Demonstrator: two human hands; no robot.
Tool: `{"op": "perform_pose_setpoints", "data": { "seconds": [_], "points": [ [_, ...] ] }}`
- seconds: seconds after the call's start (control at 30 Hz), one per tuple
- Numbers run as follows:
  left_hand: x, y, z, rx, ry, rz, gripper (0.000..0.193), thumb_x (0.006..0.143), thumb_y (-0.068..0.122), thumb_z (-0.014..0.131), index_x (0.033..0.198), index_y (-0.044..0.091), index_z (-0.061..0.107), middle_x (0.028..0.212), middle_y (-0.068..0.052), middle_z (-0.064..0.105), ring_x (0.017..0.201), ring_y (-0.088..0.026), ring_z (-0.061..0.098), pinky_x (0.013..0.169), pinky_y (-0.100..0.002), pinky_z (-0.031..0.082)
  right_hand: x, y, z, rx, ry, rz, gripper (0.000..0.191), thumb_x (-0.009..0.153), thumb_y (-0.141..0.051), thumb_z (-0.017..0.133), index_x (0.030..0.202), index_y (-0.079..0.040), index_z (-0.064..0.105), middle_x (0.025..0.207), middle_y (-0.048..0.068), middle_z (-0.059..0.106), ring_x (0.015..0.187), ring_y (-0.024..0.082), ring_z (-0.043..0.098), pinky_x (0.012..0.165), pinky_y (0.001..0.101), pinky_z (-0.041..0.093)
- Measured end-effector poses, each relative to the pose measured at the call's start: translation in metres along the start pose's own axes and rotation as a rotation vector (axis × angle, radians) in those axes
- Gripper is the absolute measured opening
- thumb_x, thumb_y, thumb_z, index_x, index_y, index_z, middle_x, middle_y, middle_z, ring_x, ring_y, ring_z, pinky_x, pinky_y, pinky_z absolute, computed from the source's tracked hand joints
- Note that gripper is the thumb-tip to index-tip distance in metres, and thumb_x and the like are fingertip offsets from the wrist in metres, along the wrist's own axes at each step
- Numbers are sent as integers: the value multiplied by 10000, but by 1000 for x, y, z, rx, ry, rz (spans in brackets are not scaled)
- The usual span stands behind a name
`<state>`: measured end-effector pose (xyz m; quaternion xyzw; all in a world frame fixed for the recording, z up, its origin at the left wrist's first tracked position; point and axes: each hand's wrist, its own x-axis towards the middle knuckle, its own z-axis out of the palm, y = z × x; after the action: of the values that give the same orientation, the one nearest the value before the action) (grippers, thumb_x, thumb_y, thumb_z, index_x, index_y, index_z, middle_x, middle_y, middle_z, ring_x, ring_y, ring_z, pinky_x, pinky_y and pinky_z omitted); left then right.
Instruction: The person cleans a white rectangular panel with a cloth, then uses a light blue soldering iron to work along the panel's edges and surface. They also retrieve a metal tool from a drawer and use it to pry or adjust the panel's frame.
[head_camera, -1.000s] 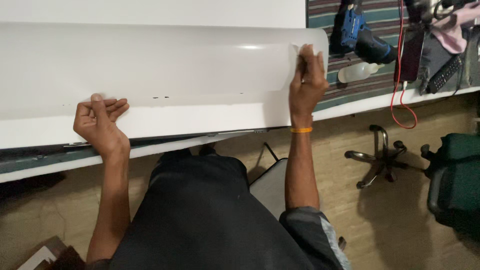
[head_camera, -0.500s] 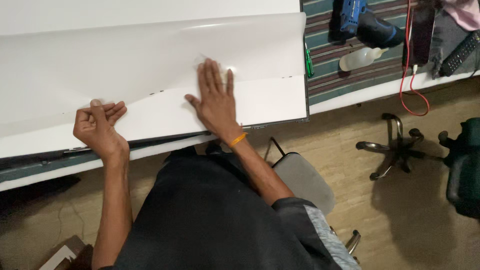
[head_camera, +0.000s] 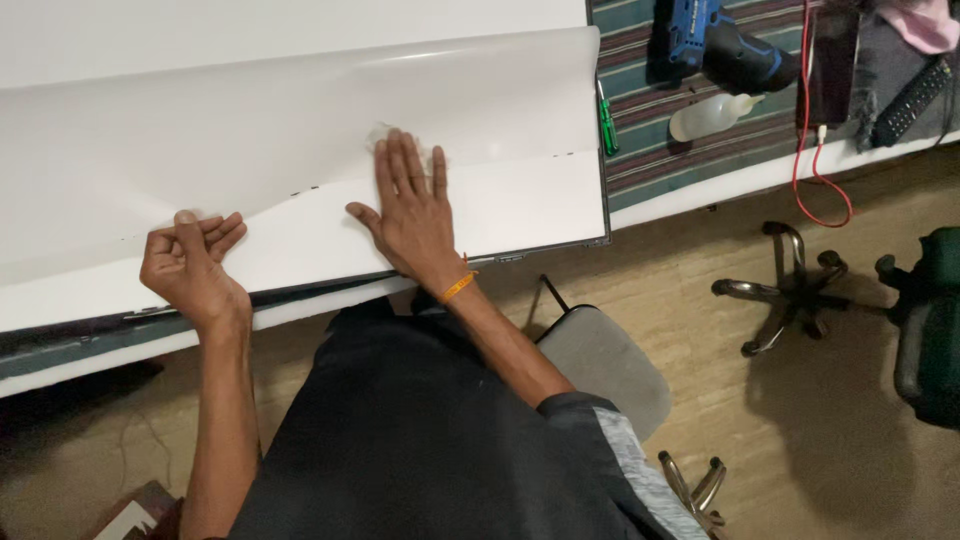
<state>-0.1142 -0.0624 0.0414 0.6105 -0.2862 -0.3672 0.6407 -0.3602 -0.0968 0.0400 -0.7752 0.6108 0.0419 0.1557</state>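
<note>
right hand (head_camera: 412, 210) flat, fingers spread on the white sheet (head_camera: 300, 130); left hand (head_camera: 190, 262) pinches the sheet's near edge, fingers curled tight.

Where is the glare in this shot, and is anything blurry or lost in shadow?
Head view: soft glare runs along the curled top of the white sheet, with a bright patch just above the right hand; the left hand is evenly lit and sharp; the floor at lower right falls into deep shadow; the table edge bows slightly from lens distortion.
</note>
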Motion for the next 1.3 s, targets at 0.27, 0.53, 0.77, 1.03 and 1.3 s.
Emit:
{"op": "perform_pose_setpoints", "data": {
  "seconds": [0.27,0.53,0.77,1.03,1.3],
  "points": [
    [1,1,0,21,8,-7,187,1120,102,601,961,6,614,886,-163,706,821,-278,784,770,-400,662,17,133,-23,73,192,401,789,1094,-587,197,1650,-65,-9,1740,124,-38,1598,206,-93,1228,577,-169],
    [-1,3,2,64,-18,-3,183,1124,104,597,970,5,600,903,-173,708,845,-288,786,779,-401,662,30,-10,-14,14,54,-70,869,1059,-674,268,1662,-102,13,1756,81,-24,1613,205,-75,1308,535,-102],
    [0,4,2,53,-4,-3,179,1117,103,586,979,-8,613,900,-176,709,841,-289,787,789,-403,659,34,126,-37,-17,77,383,770,1089,-588,176,1653,-107,-32,1739,87,-84,1591,182,-101,1222,580,-159],
    [2,-1,0,51,-26,-5,159,1110,95,588,996,-12,618,902,-177,710,837,-286,781,786,-403,657,31,12,-6,-18,95,115,915,1040,-692,198,1638,-20,33,1725,164,0,1589,265,-63,1234,536,-144],
    [3,-1,-2,-23,-18,5,174,1122,111,600,1000,-13,609,915,-169,711,861,-285,781,802,-404,658,-3,139,-15,33,216,295,727,1094,-531,225,1648,-74,110,1730,99,90,1604,221,60,1225,599,-136]
  ]
}}
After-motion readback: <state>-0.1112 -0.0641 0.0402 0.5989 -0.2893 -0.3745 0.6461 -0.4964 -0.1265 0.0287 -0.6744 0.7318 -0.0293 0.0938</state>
